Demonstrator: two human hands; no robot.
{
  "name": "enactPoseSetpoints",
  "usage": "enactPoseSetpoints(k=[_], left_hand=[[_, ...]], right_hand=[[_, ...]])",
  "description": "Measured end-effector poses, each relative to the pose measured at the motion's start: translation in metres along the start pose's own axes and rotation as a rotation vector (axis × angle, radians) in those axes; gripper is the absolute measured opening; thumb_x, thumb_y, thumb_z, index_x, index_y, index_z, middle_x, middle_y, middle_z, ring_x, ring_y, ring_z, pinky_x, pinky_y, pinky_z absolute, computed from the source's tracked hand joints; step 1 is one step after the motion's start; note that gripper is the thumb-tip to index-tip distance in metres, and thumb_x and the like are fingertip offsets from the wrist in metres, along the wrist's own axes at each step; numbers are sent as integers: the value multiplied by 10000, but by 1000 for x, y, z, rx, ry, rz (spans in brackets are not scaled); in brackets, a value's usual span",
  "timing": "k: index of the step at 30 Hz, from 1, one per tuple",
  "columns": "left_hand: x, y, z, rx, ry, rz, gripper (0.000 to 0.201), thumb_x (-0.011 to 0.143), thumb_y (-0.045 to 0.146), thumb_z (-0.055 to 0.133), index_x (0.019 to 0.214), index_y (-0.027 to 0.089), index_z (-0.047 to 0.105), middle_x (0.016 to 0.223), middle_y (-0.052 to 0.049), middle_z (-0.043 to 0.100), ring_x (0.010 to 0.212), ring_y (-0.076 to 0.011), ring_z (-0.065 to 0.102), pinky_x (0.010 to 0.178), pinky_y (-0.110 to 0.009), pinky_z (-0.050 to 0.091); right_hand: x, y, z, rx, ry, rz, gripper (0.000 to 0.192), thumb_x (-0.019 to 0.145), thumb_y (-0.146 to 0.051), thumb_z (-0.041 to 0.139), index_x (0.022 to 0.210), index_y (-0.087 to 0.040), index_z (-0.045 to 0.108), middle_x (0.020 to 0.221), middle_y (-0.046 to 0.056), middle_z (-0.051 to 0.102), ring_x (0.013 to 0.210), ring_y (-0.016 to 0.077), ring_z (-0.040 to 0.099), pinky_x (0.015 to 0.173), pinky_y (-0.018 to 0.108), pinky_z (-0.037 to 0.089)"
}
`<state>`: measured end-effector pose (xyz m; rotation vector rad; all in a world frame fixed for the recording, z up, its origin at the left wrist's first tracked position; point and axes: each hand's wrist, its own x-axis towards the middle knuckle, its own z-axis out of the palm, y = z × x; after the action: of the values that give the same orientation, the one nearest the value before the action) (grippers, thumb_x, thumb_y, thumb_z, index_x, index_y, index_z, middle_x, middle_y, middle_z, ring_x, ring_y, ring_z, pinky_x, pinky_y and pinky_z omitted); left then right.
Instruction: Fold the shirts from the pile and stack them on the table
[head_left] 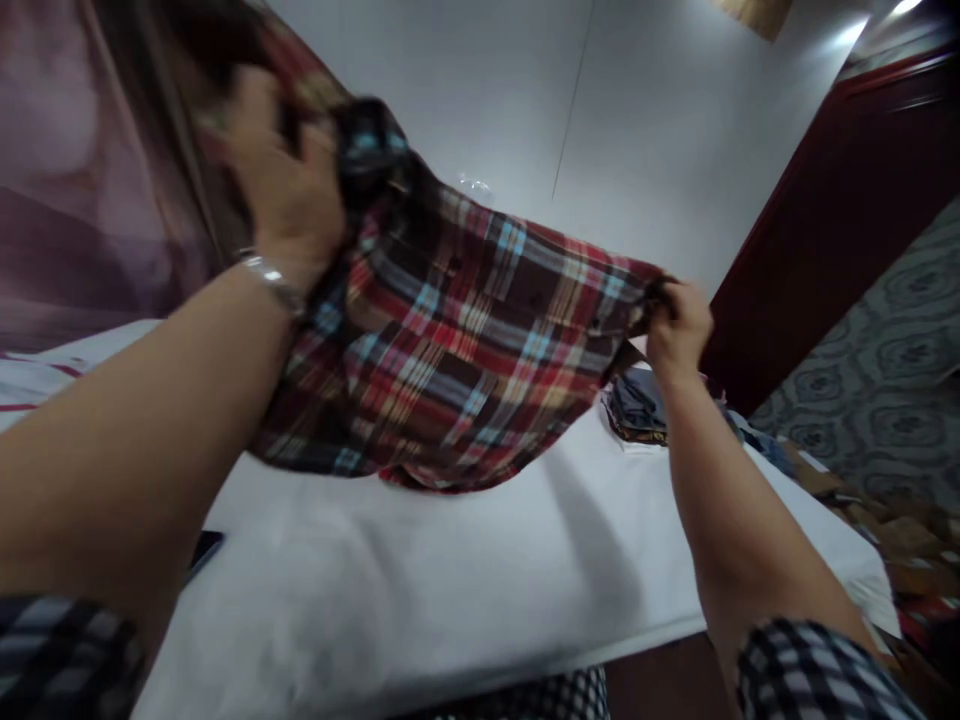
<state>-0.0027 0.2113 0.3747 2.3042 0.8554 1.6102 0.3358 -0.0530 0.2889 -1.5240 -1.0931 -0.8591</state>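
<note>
We see both hands raised, a plaid shirt [465, 340] stretched between them above a white bed [420, 590]. The left hand [281, 190] is closed around bunched cloth at the collar end, held high; a metal bracelet [274, 280] sits on that wrist. The right hand [675, 325] is lower and farther out, its grip pinched tight on the shirt's opposite edge. The shirt is red, dark and light blue in check; its lower hem sags and seems to touch the bed sheet near the middle, though blur keeps us from being sure. Folded dark clothing [637, 405] lies on the bed just beside the right wrist. A dark flat object [204, 548] shows under the left forearm, on the sheet.
</note>
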Motion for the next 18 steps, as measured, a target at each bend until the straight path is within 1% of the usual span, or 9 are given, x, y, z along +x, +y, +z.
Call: enactPoseSetpoints(k=[2, 4, 5, 7, 9, 11, 13, 15, 18], left_hand=[[-6, 0, 26, 3, -83, 8, 606, 960, 367, 186, 1351, -64, 353, 1277, -49, 511, 1261, -258, 448, 995, -412, 316], [-29, -8, 50, -47, -267, -26, 623, 934, 400, 265, 1369, -36, 356, 1258, -61, 550, 1228, -237, 494, 990, -393, 341], [-49, -15, 60, -86, -327, -30, 601, 931, 403, 326, 1373, 0, 382, 1272, -74, 560, 1225, -237, 508, 997, -396, 357], [-105, -33, 74, -102, -387, -34, 460, 901, 408, 452, 1222, 104, 583, 1221, -57, 633, 1168, -230, 564, 1024, -384, 398], [-172, -55, 82, -171, -597, -5, 308, 876, 381, 521, 1073, 196, 669, 1176, -39, 672, 1135, -227, 592, 1036, -358, 423], [-235, -80, 87, -181, -707, -23, 260, 759, 387, 666, 947, 214, 710, 1090, -70, 709, 1052, -275, 638, 976, -386, 477], [-278, -103, 91, -152, -735, -133, 396, 661, 366, 749, 1031, 235, 695, 1245, -112, 649, 1165, -338, 577, 1036, -449, 423], [-294, -120, 97, -78, -674, -207, 410, 643, 319, 754, 1035, 230, 672, 1276, -138, 619, 1217, -366, 528, 1060, -478, 379], [-279, -126, 107, 86, -644, -215, 98, 725, 207, 627, 823, 205, 629, 1015, -127, 681, 1077, -347, 587, 984, -487, 400]], right_hand=[[6, 13, 30, 71, -175, 238, 304, 784, -68, 555, 1075, -85, 642, 1301, 178, 569, 1249, 208, 472, 1120, 390, 271], [-16, 14, 52, 128, -253, 317, 333, 788, -125, 596, 1116, -81, 631, 1326, 163, 567, 1269, 204, 457, 1134, 389, 249], [-38, 12, 60, 159, -289, 322, 304, 801, -160, 593, 1094, -98, 644, 1264, 137, 618, 1215, 194, 507, 1106, 383, 304], [-100, 4, 70, 263, -428, 374, 228, 822, -275, 588, 1000, -168, 682, 1024, 57, 722, 962, 180, 633, 944, 372, 468], [-172, -5, 74, 362, -545, 479, 238, 769, -387, 630, 877, -184, 693, 812, 30, 733, 714, 172, 649, 688, 330, 535], [-235, -12, 76, 549, -631, 826, 350, 686, -453, 685, 894, -172, 688, 736, 30, 716, 558, 146, 603, 519, 279, 474], [-276, -19, 77, 637, -632, 1014, 414, 626, -446, 729, 923, -162, 684, 722, 29, 704, 536, 130, 590, 497, 256, 444], [-292, -27, 79, 676, -621, 1084, 457, 605, -435, 749, 968, -166, 678, 753, 28, 703, 549, 124, 592, 485, 238, 422], [-291, -40, 85, 723, -713, 1127, 544, 570, -452, 788, 1024, -179, 666, 802, 29, 696, 542, 126, 587, 442, 225, 386]])
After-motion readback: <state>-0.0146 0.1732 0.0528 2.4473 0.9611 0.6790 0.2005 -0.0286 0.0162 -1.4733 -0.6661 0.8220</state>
